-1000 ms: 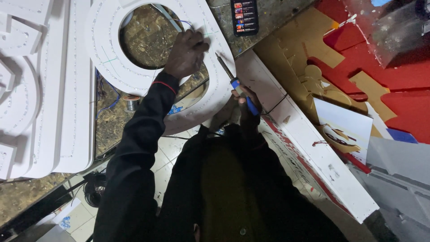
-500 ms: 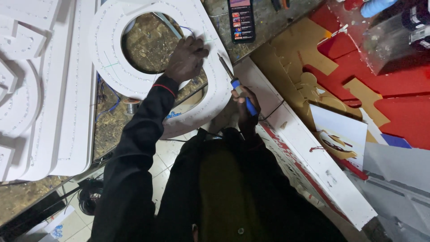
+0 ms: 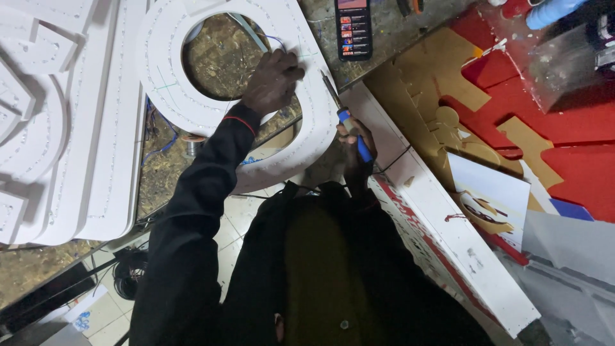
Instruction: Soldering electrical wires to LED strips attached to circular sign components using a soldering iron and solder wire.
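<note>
A large white ring-shaped sign letter (image 3: 192,102), its face dotted with rows of small holes and blue wires showing inside, is laid on the chipboard tabletop (image 3: 221,61); how much is finished cannot be told. The left hand (image 3: 272,80) is pressed, fingers curled, on the ring's rim. Just right of it, a blue-handled soldering iron (image 3: 346,118) is gripped in the right hand (image 3: 355,144), tip angled towards the rim.

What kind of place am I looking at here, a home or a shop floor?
Most likely a sign-making workshop. A big white cut-out letter shape lies on a rough workbench, the right hand holds a soldering iron, and red and cardboard offcuts lie nearby.
</note>
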